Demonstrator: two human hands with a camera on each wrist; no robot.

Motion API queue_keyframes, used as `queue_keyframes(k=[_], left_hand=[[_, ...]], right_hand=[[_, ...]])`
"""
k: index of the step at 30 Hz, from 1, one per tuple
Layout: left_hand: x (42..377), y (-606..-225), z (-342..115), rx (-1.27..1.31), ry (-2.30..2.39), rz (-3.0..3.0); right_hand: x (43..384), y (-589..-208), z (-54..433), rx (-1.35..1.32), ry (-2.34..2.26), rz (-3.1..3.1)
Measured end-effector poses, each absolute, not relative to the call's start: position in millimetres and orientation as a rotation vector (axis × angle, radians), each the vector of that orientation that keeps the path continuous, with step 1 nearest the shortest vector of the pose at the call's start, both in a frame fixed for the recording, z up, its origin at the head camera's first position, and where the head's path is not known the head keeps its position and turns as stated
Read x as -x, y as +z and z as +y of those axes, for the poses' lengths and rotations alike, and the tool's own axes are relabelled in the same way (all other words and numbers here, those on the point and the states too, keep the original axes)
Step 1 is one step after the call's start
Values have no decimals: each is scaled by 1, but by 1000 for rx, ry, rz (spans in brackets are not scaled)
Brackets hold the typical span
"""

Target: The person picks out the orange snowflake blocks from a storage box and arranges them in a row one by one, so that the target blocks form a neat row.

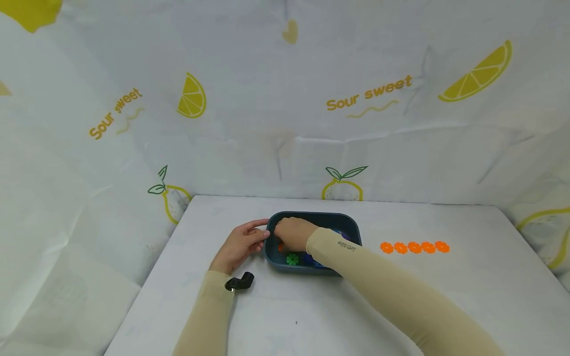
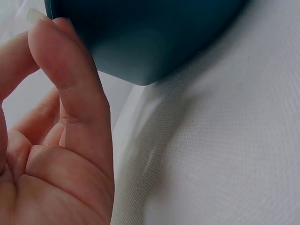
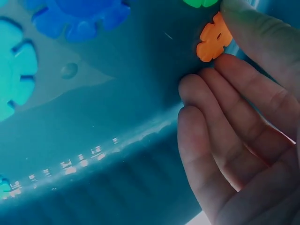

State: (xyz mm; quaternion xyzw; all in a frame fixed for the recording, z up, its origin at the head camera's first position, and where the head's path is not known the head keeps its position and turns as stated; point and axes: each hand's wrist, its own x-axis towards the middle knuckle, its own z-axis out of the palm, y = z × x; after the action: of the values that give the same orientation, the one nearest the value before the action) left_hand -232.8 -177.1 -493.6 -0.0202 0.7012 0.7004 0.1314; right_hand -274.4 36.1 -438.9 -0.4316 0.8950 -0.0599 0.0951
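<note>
A dark blue-green bin [image 1: 307,270] stands on the white table with flower-shaped plastic pieces inside. My left hand [image 1: 238,247] is at its left end, thumb and index finger touching the rim, the other fingers loosely bent. Inside the bin, my right hand [image 1: 295,233] pinches an orange flower-shaped piece [image 3: 213,40] between thumb and index finger, near the wall. Close by lies a green flower-shaped piece [image 1: 292,259]. A blue flower-shaped piece [image 3: 82,18] and a turquoise one [image 3: 14,70] show in the right wrist view. The right forearm hides part of the contents.
Several orange flower-shaped pieces [image 1: 414,247] lie in a row on the table [image 1: 472,287], right of the bin. A white cloth [image 1: 249,99] printed with lemons hangs behind the table. The right sleeve [image 1: 392,287] crosses the bin's near right corner.
</note>
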Motion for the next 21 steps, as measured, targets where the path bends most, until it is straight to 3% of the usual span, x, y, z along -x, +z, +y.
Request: queue_keyframes(k=[21], left_hand=[[232, -494, -176, 81, 2028, 2040]], right_hand=[[274, -423, 57, 1248, -286, 2580]])
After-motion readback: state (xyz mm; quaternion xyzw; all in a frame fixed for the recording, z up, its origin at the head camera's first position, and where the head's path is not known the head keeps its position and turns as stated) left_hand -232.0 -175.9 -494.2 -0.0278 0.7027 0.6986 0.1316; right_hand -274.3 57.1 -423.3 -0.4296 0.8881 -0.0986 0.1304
